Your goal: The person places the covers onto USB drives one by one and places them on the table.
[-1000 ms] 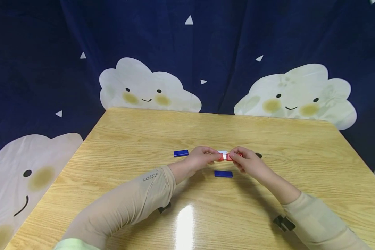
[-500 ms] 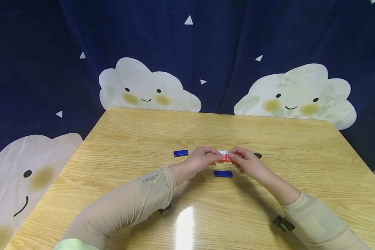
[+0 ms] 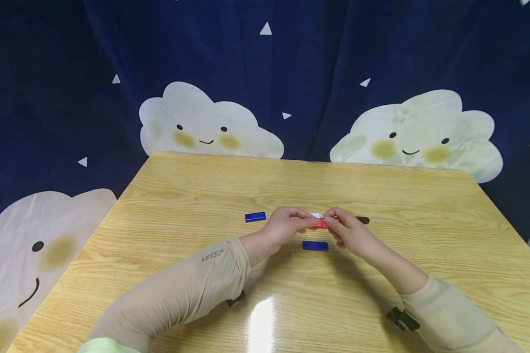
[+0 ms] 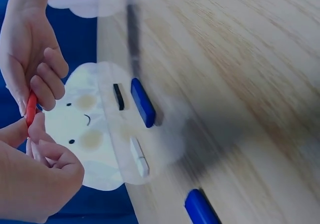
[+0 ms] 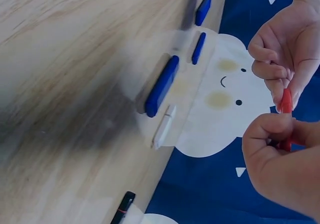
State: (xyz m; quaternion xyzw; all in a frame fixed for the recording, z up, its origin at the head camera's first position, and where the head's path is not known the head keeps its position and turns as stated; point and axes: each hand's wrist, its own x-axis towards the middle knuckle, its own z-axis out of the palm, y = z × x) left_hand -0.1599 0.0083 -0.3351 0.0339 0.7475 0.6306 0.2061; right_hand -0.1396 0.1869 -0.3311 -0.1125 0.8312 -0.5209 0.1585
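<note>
Between both hands is a small red plastic piece [image 3: 321, 223], raised above the table. My left hand [image 3: 284, 228] pinches its left end with thumb and fingers. At the other end, the fingertips of my right hand [image 3: 350, 232] pinch it too. The fingers cover much of the piece, so its exact kind cannot be told. Seen from the left wrist it is a thin red strip [image 4: 31, 108]. A flat blue bar [image 3: 315, 245] lies on the table just below the hands. Behind the fingers a white piece [image 3: 316, 215] partly shows.
Another blue bar [image 3: 255, 216] lies left of my left hand. A dark stick-like object [image 3: 364, 220] pokes out beyond my right hand. The right wrist view shows a further narrow blue bar [image 5: 199, 48]. A dark blue cloud-printed curtain [image 3: 309, 59] hangs behind the wooden table [image 3: 212, 184].
A second ago a white gap showed between two red parts; they have come together and the gap is gone. The left hand has shifted slightly right. The blue bars have stayed put.
</note>
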